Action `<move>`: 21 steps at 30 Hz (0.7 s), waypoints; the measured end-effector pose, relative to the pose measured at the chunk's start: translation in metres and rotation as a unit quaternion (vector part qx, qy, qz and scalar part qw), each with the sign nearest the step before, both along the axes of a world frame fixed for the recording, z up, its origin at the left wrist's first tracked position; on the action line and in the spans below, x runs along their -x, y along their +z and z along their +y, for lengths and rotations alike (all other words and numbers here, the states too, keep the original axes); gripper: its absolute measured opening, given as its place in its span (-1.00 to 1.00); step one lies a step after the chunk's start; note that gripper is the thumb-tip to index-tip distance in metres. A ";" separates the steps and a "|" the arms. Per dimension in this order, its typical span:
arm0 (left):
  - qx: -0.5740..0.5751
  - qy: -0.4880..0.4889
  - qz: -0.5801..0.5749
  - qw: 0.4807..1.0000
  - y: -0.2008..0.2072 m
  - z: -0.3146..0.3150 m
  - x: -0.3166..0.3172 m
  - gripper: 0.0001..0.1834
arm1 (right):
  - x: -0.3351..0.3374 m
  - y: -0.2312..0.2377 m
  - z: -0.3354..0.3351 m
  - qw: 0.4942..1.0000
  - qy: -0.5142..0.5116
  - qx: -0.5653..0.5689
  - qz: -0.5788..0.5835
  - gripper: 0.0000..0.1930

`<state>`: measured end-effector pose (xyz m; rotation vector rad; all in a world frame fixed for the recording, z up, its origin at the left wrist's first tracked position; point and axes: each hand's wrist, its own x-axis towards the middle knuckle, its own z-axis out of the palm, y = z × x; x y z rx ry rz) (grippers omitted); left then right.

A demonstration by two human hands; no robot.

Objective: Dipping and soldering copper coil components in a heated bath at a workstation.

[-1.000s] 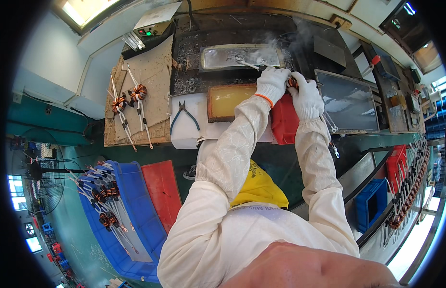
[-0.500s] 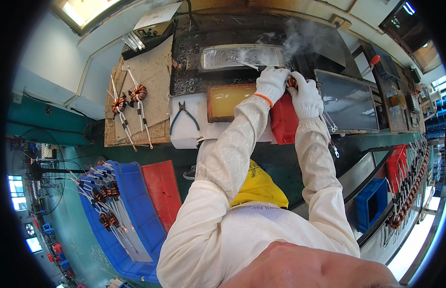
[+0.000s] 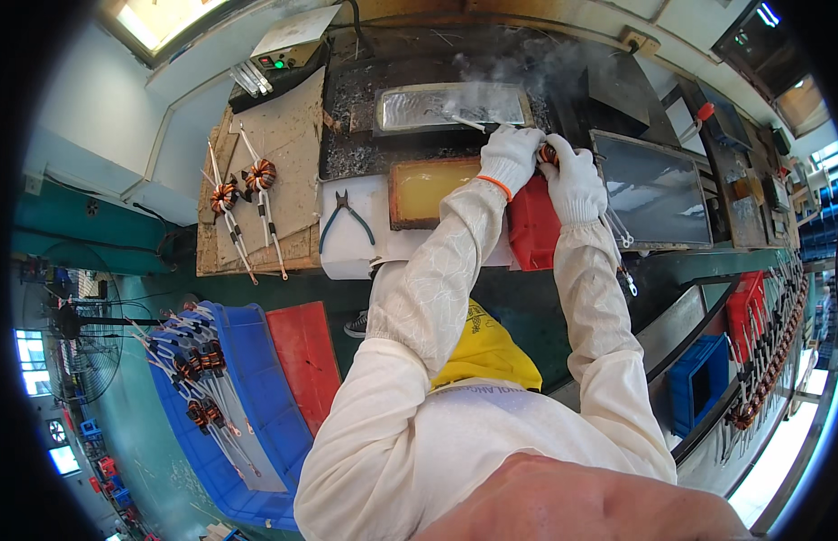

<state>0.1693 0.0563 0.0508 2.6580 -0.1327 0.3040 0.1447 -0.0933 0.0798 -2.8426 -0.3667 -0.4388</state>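
Note:
Both my gloved hands are together at the right front corner of a metal-filled solder pot (image 3: pixel 410 110). Between them is a toroidal coil (image 3: pixel 549 155) with copper-coloured windings, mostly hidden by the gloves. My left hand (image 3: pixel 512 153) is closed on the coil's left side, where a pale lead (image 3: pixel 467 122) sticks out over the pot's surface. The fingers of my right hand (image 3: pixel 576 185) are wrapped round the coil's right side. More leads with ring terminals (image 3: pixel 627 241) hang below my right hand. Smoke rises behind the gloves.
A tray of yellow material (image 3: pixel 428 192), cutting pliers (image 3: pixel 347 219) and a red bin (image 3: pixel 534 225) lie nearer me. Two finished-looking coils (image 3: pixel 260 174) rest on a board at left. A dark flat-topped tray (image 3: pixel 653 194) is at right; a blue crate (image 3: pixel 256 397) holds several coils below.
The smoke has drifted and spread leftward over the pot. A green light on the control box now shows brightly. My hands and the coil have barely moved.

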 end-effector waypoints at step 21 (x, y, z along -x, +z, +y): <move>-0.003 -0.020 -0.087 0.996 -0.010 -0.006 0.006 -0.72 | 0.009 0.003 -0.004 0.999 -0.034 0.016 0.038 -0.50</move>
